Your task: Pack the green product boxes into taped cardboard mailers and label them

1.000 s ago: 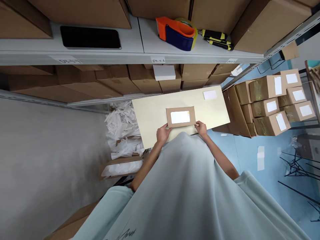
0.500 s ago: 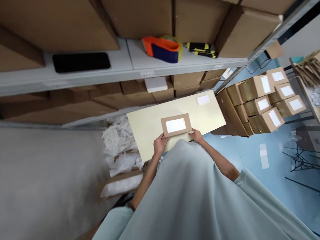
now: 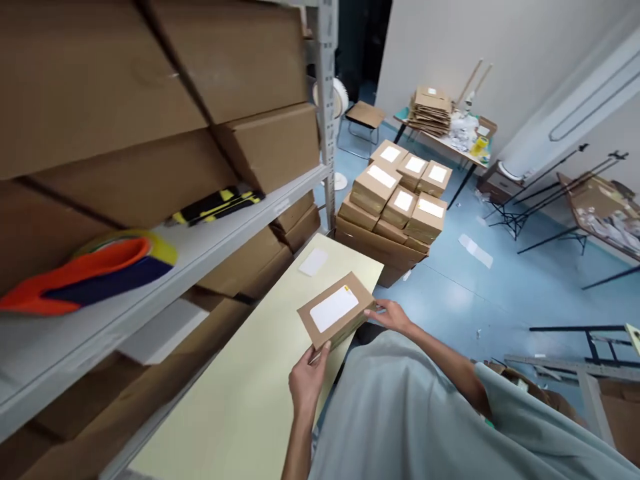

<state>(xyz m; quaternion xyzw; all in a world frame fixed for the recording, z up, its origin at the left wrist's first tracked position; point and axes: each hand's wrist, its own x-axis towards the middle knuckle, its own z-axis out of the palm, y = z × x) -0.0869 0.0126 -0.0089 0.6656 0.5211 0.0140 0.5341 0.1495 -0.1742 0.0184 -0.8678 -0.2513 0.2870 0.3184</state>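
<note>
A small brown cardboard box (image 3: pixel 336 309) with a white label on top is held just above the near edge of a pale yellow table (image 3: pixel 250 387). My left hand (image 3: pixel 307 380) grips its near left corner from below. My right hand (image 3: pixel 393 315) holds its right end, fingers curled on the side. A loose white label (image 3: pixel 313 262) lies flat on the table's far end.
A grey metal shelf (image 3: pixel 210 243) on the left carries big cartons, an orange-and-blue tape dispenser (image 3: pixel 85 270) and black-and-yellow cutters (image 3: pixel 216 205). A stack of labelled small boxes (image 3: pixel 395 197) stands on the blue floor ahead. Further off are a cluttered table (image 3: pixel 450 130) and black stands (image 3: pixel 550 207).
The view has swung right, toward the box stack and the room. Both hands have lifted the small box off the table surface and turned it to the right.
</note>
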